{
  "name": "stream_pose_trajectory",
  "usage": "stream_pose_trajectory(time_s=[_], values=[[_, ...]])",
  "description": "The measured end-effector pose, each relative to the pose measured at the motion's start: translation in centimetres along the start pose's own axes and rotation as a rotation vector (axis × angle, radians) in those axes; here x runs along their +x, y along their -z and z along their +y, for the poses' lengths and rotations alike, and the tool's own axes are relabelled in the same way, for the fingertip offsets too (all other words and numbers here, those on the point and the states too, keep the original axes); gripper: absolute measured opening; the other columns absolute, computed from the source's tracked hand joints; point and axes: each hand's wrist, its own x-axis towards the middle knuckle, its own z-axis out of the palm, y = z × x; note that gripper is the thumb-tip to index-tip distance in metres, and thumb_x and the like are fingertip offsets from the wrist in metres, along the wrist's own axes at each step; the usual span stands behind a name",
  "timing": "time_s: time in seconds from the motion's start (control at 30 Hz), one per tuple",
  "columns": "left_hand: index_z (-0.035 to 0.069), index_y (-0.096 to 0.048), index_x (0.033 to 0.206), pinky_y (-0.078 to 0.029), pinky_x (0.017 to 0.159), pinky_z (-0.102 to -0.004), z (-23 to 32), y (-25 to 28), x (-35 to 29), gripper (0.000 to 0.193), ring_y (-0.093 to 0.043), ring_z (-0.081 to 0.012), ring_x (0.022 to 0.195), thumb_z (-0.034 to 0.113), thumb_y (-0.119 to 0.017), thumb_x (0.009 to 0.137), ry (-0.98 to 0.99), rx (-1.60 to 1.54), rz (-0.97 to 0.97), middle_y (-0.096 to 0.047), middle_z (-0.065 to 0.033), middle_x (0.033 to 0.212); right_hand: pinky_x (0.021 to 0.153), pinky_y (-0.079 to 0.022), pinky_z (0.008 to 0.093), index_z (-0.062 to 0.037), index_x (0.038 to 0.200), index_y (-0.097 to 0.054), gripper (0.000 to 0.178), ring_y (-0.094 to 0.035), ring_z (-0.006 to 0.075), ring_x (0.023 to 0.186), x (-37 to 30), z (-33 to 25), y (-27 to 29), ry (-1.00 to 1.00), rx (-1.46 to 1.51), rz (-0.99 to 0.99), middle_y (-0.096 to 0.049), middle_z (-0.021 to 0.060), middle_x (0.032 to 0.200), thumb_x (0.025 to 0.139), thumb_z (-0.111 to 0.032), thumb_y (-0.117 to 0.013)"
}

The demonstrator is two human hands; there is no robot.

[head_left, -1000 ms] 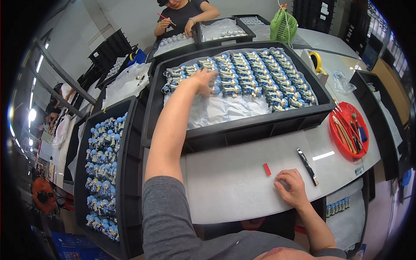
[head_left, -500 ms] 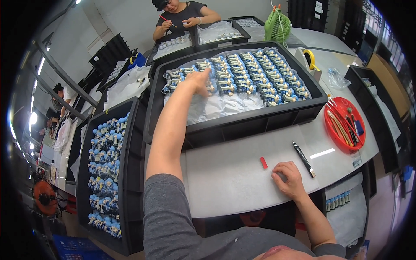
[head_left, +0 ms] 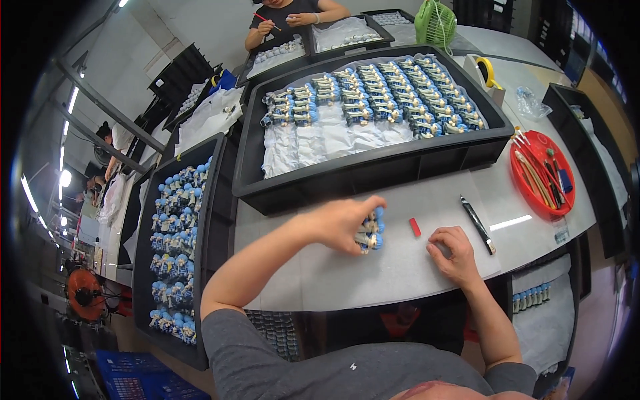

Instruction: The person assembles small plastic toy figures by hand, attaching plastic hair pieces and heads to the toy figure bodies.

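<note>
My left hand (head_left: 341,223) is closed around a small cluster of blue-headed figurines (head_left: 372,238), just over the white tabletop (head_left: 327,280). Its fingers hide part of them, so their exact number cannot be told. My right hand (head_left: 455,255) rests on the table with loosely curled fingers, and nothing shows in it. Beside it lie a small red block (head_left: 415,227) and a black pen-like tool (head_left: 478,225). Beyond both hands stands a big black tray (head_left: 373,163) lined with white sheeting, holding rows of similar figurines (head_left: 360,100). Bare sheeting shows at its near left.
Another black bin (head_left: 215,200) of figurines stands at the left. A red bowl (head_left: 568,175) with brushes sits at the right, near a yellow tape roll (head_left: 489,70) and a green fan (head_left: 435,27). Across the table, a person (head_left: 293,15) holds a thin red tool.
My left hand has come back from the big tray to the tabletop with figurines in it. More bare sheeting shows in the tray. My right hand stays by the red block.
</note>
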Motion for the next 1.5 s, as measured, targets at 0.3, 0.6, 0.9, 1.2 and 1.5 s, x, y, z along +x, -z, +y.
stream_pose_trajectory(time_s=[0.3, 0.6, 0.9, 1.2, 1.5], values=[[0.005, -0.035, 0.133, -0.045, 0.087, -0.0354, 1.7, 6.3, 1.5, 0.079, -0.052, -0.0219, 0.105, 0.018, -0.077, 0.067, -0.136, -0.234, 0.054, -0.049, -0.0141, 0.123, 0.072, -0.043, 0.0323, -0.0020, 0.078, -0.060, 0.010, -0.055, 0.0236, 0.081, -0.2, 0.9, 0.3, 0.009, -0.017, 0.009, -0.061, 0.0075, 0.084, 0.072, -0.008, -0.065], [0.015, -0.029, 0.138, -0.025, 0.106, -0.0406, -10.7, 13.7, 13.6, 0.097, -0.027, -0.0336, 0.129, 0.040, -0.076, 0.057, 0.259, 0.346, 0.327, -0.031, -0.0174, 0.139, 0.071, -0.044, 0.0323, -0.0023, 0.075, -0.061, 0.008, -0.055, 0.0237, 0.078, 0.0, 0.6, -0.1, -0.003, 0.035, 0.014, -0.061, 0.0079, 0.082, 0.071, -0.008, -0.065], [0.019, -0.027, 0.139, -0.036, 0.098, -0.0401, -10.8, 13.2, 15.6, 0.099, -0.034, -0.0363, 0.122, 0.031, -0.073, 0.053, 0.450, 0.312, 0.221, -0.031, -0.0194, 0.128, 0.070, -0.044, 0.0324, -0.0023, 0.074, -0.061, 0.007, -0.056, 0.0235, 0.078, 0.0, 0.8, 0.2, -0.018, 0.016, 0.021, -0.061, 0.0080, 0.081, 0.072, -0.008, -0.065], [0.015, -0.046, 0.122, -0.041, 0.093, -0.0366, -11.0, 13.1, 14.7, 0.075, -0.049, -0.0347, 0.108, 0.025, -0.073, 0.053, 0.342, 0.353, 0.382, -0.050, -0.0210, 0.114, 0.081, -0.041, 0.0358, -0.0122, 0.107, -0.059, 0.037, -0.051, 0.0257, 0.095, 0.1, -0.1, 0.9, 0.010, -0.092, -0.104, -0.051, 0.0102, 0.114, 0.071, -0.015, -0.067], [0.010, -0.046, 0.116, -0.044, 0.084, -0.0322, 2.7, 10.3, 5.8, 0.063, -0.053, -0.0240, 0.099, 0.008, -0.066, 0.056, -0.215, -0.072, 0.250, -0.053, -0.0102, 0.105, 0.093, -0.031, 0.0401, -0.0178, 0.124, -0.050, 0.046, -0.034, 0.0272, 0.119, -0.2, -0.8, 0.1, 0.064, -0.428, -0.359, -0.038, 0.0067, 0.134, 0.081, -0.034, -0.057]])
